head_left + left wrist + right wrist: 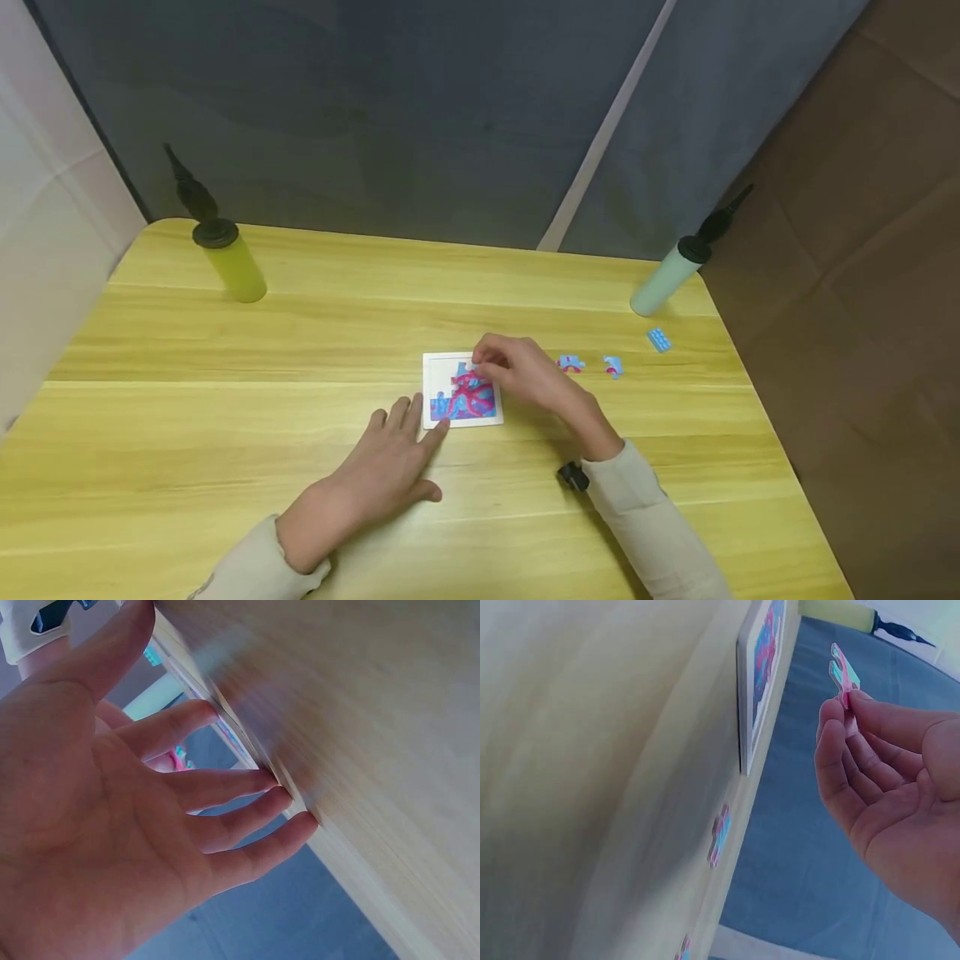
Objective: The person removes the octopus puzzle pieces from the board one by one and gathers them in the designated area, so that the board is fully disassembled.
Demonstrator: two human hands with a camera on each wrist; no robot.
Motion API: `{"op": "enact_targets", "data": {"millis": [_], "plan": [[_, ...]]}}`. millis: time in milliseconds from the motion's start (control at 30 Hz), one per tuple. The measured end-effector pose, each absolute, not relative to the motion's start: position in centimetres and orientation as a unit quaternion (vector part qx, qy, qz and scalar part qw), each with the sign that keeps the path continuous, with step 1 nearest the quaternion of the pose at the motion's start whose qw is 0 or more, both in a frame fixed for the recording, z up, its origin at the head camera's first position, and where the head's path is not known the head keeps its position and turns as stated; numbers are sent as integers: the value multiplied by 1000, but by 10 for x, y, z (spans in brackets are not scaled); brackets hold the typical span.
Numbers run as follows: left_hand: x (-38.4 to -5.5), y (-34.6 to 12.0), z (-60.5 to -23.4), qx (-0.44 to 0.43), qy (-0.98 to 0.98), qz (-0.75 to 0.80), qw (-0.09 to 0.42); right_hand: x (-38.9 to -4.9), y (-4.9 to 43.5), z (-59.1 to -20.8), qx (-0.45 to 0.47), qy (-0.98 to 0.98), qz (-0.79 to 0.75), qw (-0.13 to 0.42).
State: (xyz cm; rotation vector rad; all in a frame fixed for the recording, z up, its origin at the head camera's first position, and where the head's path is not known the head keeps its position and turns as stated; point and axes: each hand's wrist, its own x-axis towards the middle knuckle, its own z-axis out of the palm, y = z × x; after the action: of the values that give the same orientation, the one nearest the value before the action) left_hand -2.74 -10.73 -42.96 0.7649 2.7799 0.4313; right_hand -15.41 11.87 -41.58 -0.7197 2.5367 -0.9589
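A white square puzzle tray [426, 375] lies on the wooden table, partly filled with a joined pink, blue and purple picture [468, 398]. My left hand [382, 471] has its fingers spread and nearly straight, with fingertips at the tray's lower left corner and edge. Over the tray's upper right part, my right hand [528, 379] pinches a jigsaw piece [845, 676] between thumb and fingers. To the right of the tray lie two loose jigsaw pieces, one nearer [571, 364] and one farther [613, 367].
A small blue toy brick [659, 340] lies beyond the loose pieces. Behind it stands a pale green cylinder [666, 283] with a black pointed top. A similar yellow cylinder [238, 268] stands at the back left. A dark curtain [337, 125] hangs behind the table.
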Motion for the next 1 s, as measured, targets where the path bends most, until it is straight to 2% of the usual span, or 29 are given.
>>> {"op": "enact_targets", "data": {"millis": [533,1000], "plan": [[-28,-107,-432,268,946,147,106,-153,153,-406,-216,896,-360,144],[-29,-107,-433,272,948,138,95,-149,178,-414,-191,902,-361,142]]}}
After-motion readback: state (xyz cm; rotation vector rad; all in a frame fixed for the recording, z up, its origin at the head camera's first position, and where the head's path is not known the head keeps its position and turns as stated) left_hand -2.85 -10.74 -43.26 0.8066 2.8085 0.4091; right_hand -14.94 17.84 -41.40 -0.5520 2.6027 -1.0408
